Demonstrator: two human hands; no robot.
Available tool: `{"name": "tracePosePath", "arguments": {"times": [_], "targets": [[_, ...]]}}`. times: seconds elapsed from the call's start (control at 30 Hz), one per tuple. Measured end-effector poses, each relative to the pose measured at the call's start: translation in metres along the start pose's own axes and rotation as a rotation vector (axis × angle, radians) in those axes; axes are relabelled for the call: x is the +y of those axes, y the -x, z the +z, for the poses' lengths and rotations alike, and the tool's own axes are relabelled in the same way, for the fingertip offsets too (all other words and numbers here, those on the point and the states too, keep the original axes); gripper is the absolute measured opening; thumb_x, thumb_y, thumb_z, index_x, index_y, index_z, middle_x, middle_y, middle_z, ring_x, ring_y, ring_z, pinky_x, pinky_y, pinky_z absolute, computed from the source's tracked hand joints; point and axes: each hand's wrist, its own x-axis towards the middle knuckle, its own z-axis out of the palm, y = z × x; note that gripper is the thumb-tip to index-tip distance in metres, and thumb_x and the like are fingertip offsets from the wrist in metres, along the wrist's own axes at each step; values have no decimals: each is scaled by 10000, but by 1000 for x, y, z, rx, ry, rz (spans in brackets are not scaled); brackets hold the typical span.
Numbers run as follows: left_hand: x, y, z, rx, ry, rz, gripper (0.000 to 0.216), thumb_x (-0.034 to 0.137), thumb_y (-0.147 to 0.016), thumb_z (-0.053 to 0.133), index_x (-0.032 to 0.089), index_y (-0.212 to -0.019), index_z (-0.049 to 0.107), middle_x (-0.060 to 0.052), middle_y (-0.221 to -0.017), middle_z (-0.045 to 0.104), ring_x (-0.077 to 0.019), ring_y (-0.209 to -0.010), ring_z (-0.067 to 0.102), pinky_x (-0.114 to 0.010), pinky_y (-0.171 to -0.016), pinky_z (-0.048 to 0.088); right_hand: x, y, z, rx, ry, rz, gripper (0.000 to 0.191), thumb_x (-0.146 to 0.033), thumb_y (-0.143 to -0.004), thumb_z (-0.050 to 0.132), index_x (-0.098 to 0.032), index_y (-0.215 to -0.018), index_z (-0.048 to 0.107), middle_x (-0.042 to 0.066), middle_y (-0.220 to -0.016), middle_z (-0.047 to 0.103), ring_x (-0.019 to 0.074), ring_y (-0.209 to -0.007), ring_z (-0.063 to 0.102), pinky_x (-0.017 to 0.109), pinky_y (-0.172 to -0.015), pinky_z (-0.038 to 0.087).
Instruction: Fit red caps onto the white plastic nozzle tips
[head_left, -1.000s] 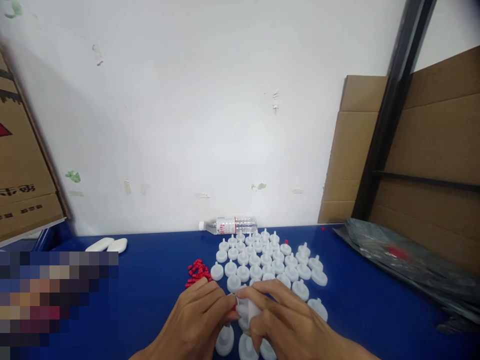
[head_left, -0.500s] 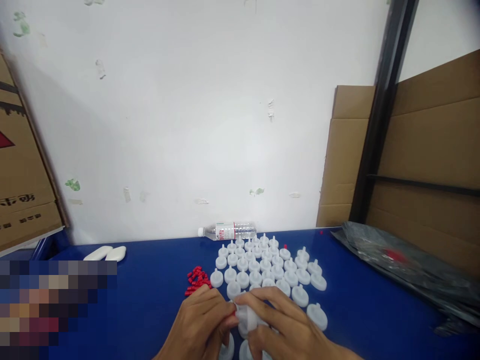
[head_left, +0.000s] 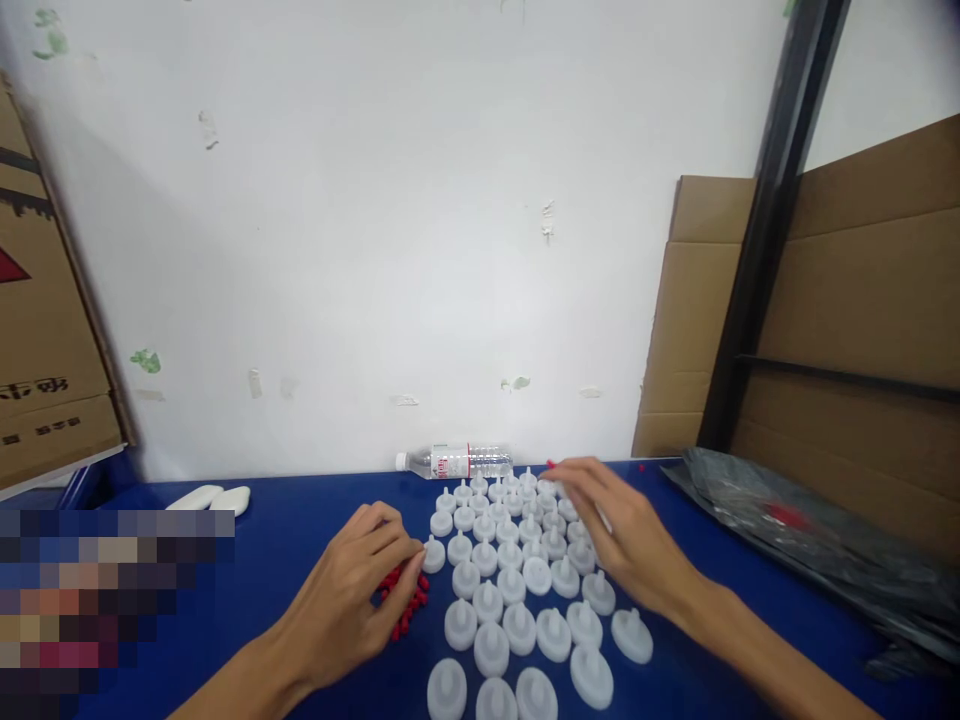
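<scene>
Translucent white plastic caps, round with a short upright spout [head_left: 511,588], cover the middle of the table in loose rows. Half a second ago both hands met over the near rows, holding one such cap with a bit of red at its end; now they have parted, and no cap is held between them. That suggests the joint handling of that piece is over, with each hand busy at its own spot.

The right hand [head_left: 622,525] reaches over the far right rows, fingers stretched forward and slightly bent; a small red bit [head_left: 551,464] shows at its fingertips, though whether it is pinched or sits on a spout I cannot tell. The left hand [head_left: 349,590] curls over small red plastic cylinders [head_left: 405,622] heaped left of the caps, thumb and forefinger close together; any grip is hidden.

Behind the caps, a clear plastic bottle [head_left: 450,462] lies along the back edge of the blue table [head_left: 720,650].
</scene>
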Motion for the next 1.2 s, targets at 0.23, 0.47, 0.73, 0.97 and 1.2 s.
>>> {"name": "tracePosePath", "arguments": {"times": [0.23,0.47,0.73,0.97,1.2], "targets": [[-1,-3,-1,-140,-47,-84,232,148,-1037,459,208,-923,652,-30,-893,673,-221,-937,543,-412,-910,445,65,-4,-3,-92,154,299,492,-374,-1093,317,-135,-1393,625,181,-1386,672,321,-1324,609,510,-1155,425],[-1,-4,-1,-170,-50,-93,235,158,-1027,450,211,-892,634,-37,-899,668,-232,-942,553,-390,-882,474,75,3,5,-341,187,329,500,-423,-1103,298,-225,-1135,757,79,-1164,789,283,-1161,707,389,-1025,505],[2,-4,-3,-285,4,-125,222,173,-1042,468,203,-930,658,-50,-1003,648,-237,-1039,527,-363,-869,493,80,-6,-13,-342,419,501,402,-350,-1104,354,-185,-1204,707,136,-1088,779,309,-1038,733,418,-932,496],[-12,4,11,-284,-17,-37,323,84,-1054,418,219,-1009,708,-43,-1002,659,-220,-989,524,-328,-813,460,78,-1,-13,-509,444,611,281,-420,-1038,628,-171,-1157,682,50,-1080,720,202,-953,709,429,-894,582],[-14,4,15,-249,-25,9,287,125,-1060,495,216,-880,699,-33,-995,668,-208,-967,535,-318,-812,450,79,-1,-12,-559,416,614,260,-384,-1031,647,-177,-1184,675,66,-1160,703,213,-1006,702,425,-896,589]]}}
